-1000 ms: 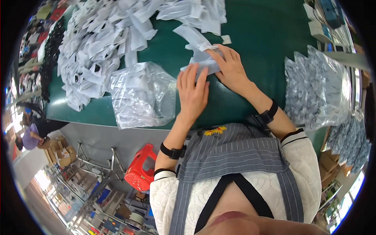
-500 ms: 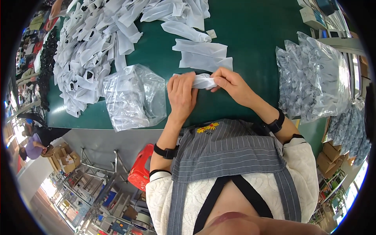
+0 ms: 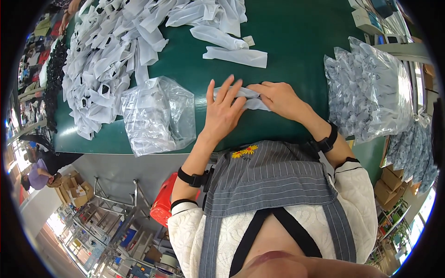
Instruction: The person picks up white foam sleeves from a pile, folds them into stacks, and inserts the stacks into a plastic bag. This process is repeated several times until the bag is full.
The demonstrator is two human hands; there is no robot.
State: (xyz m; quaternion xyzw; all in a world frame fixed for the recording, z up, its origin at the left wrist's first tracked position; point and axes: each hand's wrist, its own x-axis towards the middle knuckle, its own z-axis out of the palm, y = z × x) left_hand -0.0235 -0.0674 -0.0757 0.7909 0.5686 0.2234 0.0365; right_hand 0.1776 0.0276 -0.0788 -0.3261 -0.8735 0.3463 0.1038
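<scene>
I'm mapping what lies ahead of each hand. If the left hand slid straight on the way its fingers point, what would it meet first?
Probably the folded white piece lying farther up the green table, past the white piece under the left hand; depth is unclear.

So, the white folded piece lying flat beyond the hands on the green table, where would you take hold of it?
Probably at the right short end of the white folded piece. It lies flat and long, running left to right, and that end is squared off and free on the green table, while its left end sits near another white piece. The right hand is closer, so come from the right.
</scene>
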